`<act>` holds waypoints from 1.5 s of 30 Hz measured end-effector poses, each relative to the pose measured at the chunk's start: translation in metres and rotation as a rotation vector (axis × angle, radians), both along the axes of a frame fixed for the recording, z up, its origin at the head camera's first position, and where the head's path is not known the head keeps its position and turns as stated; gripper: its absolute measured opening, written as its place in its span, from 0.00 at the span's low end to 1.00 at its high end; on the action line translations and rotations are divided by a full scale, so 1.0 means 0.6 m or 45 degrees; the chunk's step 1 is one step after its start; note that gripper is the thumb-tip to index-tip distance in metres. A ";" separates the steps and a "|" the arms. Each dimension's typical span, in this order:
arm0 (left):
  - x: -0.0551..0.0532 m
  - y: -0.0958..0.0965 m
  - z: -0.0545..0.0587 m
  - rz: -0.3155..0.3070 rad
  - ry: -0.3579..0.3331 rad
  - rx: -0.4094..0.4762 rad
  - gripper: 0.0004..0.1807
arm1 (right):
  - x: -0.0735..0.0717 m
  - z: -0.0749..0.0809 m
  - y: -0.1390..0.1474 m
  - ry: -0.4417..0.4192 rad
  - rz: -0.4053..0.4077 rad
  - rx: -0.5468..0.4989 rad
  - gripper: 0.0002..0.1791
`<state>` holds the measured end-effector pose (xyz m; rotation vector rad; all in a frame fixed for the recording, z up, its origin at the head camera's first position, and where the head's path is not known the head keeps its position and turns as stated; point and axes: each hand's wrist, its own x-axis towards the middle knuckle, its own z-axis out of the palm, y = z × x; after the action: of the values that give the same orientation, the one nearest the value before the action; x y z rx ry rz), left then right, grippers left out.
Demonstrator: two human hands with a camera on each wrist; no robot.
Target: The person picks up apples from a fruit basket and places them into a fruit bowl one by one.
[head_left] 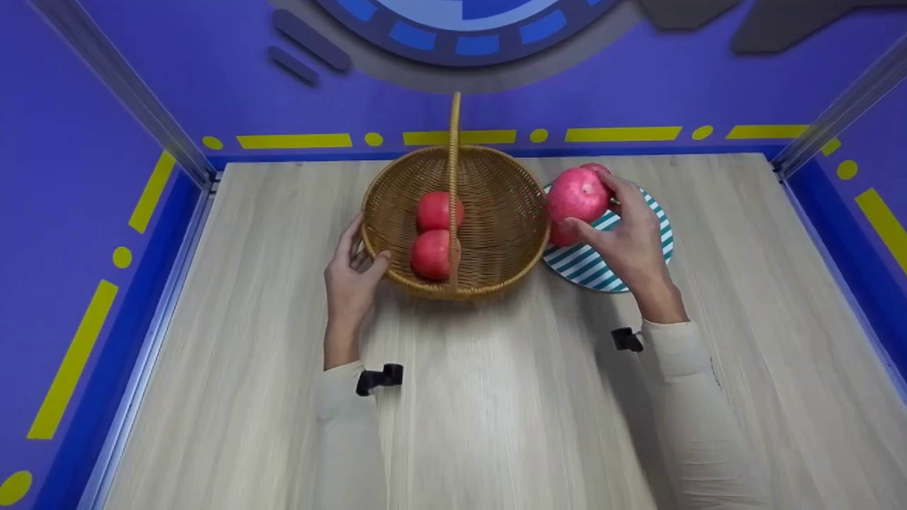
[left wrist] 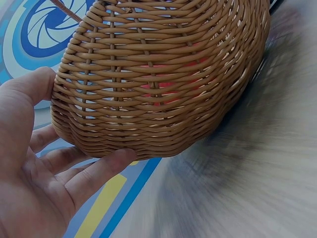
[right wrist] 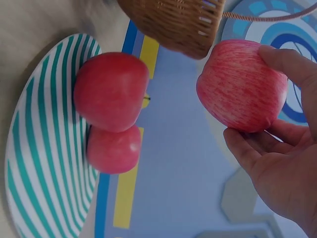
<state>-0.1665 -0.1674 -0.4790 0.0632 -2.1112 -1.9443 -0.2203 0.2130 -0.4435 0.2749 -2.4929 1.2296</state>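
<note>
A brown wicker basket (head_left: 499,234) with a tall arched handle (head_left: 454,120) stands towards the back of the table. Inside its left half lie two red apples (head_left: 429,255), one behind the other. My left hand (head_left: 351,273) grips the basket's left side, thumb at the rim and fingers against the outer weave (left wrist: 148,99). Just right of the basket, my right hand (head_left: 631,237) holds a streaked pink-red apple (head_left: 577,195) between thumb and fingers, raised above a green-and-white striped plate (head_left: 594,273). Two more apples (right wrist: 111,91) sit on that plate, partly hidden by the held one in the head view.
The pale wooden table (head_left: 489,411) ends at a blue back wall (head_left: 283,106) with yellow marks. More blue panels flank it left and right. A small black wrist mount (head_left: 379,379) sticks out from the left sleeve, another (head_left: 626,339) from the right sleeve.
</note>
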 end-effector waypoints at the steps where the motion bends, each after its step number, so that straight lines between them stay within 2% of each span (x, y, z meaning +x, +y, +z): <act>1: 0.000 0.000 0.000 0.000 0.001 0.000 0.38 | 0.000 -0.003 0.003 -0.001 -0.012 -0.004 0.45; 12: 0.001 -0.001 -0.002 -0.006 0.002 0.005 0.39 | 0.005 -0.023 0.035 -0.009 -0.132 -0.047 0.43; 22: 0.002 0.000 -0.001 -0.009 0.004 0.000 0.39 | 0.016 -0.034 0.065 -0.097 -0.235 -0.056 0.46; 29: 0.001 0.001 -0.002 -0.002 0.004 0.002 0.38 | 0.016 -0.041 0.082 -0.138 -0.288 -0.025 0.47; 36: 0.001 0.002 -0.001 -0.001 0.009 0.010 0.39 | 0.015 -0.049 0.093 -0.209 -0.320 0.006 0.48; 45: 0.001 0.001 -0.002 -0.004 -0.007 -0.008 0.39 | 0.008 -0.066 0.102 -0.238 -0.325 0.005 0.48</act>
<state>-0.1656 -0.1669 -0.4803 0.0643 -2.1224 -1.9411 -0.2152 0.2743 -0.4833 -0.1618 -2.5861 1.1912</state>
